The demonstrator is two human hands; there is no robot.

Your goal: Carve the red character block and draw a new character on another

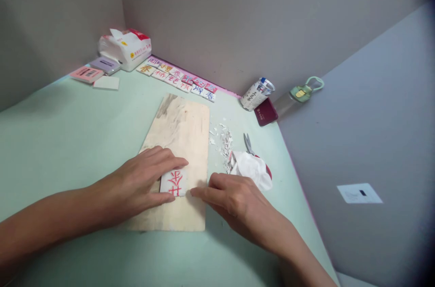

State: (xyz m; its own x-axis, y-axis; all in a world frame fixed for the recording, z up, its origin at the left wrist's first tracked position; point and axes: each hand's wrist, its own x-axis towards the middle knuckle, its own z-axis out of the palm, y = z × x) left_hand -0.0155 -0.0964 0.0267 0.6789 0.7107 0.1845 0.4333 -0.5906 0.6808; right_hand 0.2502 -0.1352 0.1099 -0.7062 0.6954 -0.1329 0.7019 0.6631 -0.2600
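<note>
A small white piece with red characters lies on the pale wooden board. My left hand holds it, with fingers along its top edge and the thumb at its bottom edge. My right hand is at the board's right edge, its index fingertip beside the lower right corner of the piece. Its fingers are curled together, and whatever they may hold is hidden. White scraps are scattered right of the board.
Scissors lie partly under a crumpled white tissue. Lettered tiles line the back edge. A can, dark red booklet and bottle stand or lie back right. A tissue pack and pads are back left.
</note>
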